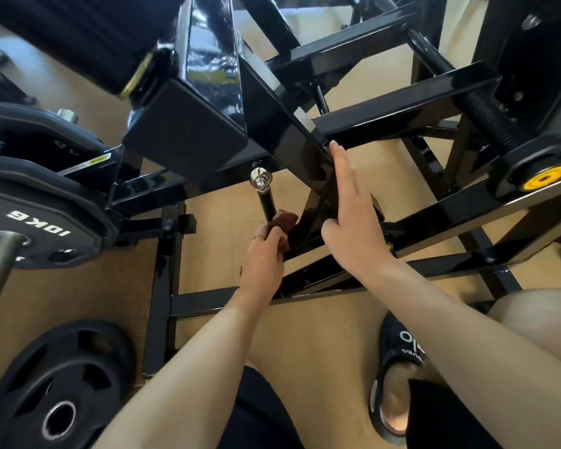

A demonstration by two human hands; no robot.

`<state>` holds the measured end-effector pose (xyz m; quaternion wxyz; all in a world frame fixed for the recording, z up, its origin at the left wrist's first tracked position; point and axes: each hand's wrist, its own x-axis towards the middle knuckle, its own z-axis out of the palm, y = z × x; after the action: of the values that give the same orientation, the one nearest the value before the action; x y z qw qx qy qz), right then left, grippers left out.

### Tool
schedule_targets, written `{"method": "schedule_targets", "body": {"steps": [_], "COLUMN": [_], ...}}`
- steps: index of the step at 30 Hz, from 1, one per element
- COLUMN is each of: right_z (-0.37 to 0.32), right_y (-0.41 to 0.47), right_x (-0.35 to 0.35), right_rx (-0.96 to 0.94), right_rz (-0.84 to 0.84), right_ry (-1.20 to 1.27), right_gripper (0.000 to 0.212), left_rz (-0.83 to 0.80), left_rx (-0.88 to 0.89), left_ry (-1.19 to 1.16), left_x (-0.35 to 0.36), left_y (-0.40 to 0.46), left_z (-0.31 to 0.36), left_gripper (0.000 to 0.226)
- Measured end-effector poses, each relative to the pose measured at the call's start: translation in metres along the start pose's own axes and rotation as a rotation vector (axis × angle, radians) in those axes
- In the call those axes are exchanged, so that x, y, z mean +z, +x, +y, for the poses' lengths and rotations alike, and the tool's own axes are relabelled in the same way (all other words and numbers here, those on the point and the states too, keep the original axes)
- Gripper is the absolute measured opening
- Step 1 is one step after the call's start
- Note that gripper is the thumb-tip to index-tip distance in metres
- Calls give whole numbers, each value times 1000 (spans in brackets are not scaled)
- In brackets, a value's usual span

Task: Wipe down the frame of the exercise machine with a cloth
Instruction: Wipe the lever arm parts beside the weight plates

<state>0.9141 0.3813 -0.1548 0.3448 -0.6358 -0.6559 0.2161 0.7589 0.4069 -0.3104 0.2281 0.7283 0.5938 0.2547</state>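
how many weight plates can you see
3: two stacked 10 kg plates on the bar at left, one loose plate on the floor lower left. Others may be hidden.

Bare forearms, a thin ring (259, 237) on one finger, dark shorts (263, 413), and a black slipper (397, 367) (white lettering across the strap).

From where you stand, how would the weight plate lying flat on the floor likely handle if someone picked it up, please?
The weight plate looks thick and solid, so it is probably heavy for its size. Its cut-out openings should give fingers a secure hold. Lying flat, it seems unlikely to roll; stood on its round edge, it probably would.
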Motion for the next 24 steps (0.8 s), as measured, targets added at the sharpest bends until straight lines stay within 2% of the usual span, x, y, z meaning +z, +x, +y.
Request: {"method": "schedule_targets", "body": {"steps": [3,6,9,11,13,18,20,24], "right_z": [1,3,3,3,3,1,0,1], "right_y": [0,0,0,0,1,-1,-1,-2], "right_x": [-5,-11,-11,-9,-6,-1,-1,-3], "right_rx": [-8,-15,-17,-19,-18,-18,-20,-34], "right_rz": [-42,-84,-90,-72,-49,-8,-4,-16], "right_ry": [-3,-14,-7,-7,-13,-6,-12,-38], "right_gripper": [99,101,101,100,98,97,97,97], "left_rz": [-34,-100,-207,-217,-130,-19,-23,21], "left_rx": [19,177,277,264,192,212,198,37], "left_ry": [102,387,485,411,239,-108,-106,30], "left_x": [1,-7,-23,-26,-23,-4,-2,-7], "left_y": [-2,-2,6,9,6,-9,-10,-9], "left_z": [-5,-26,-46,-41,-24,17,17,-9], "left_gripper": [49,60,62,51,35,39,36,30]}}
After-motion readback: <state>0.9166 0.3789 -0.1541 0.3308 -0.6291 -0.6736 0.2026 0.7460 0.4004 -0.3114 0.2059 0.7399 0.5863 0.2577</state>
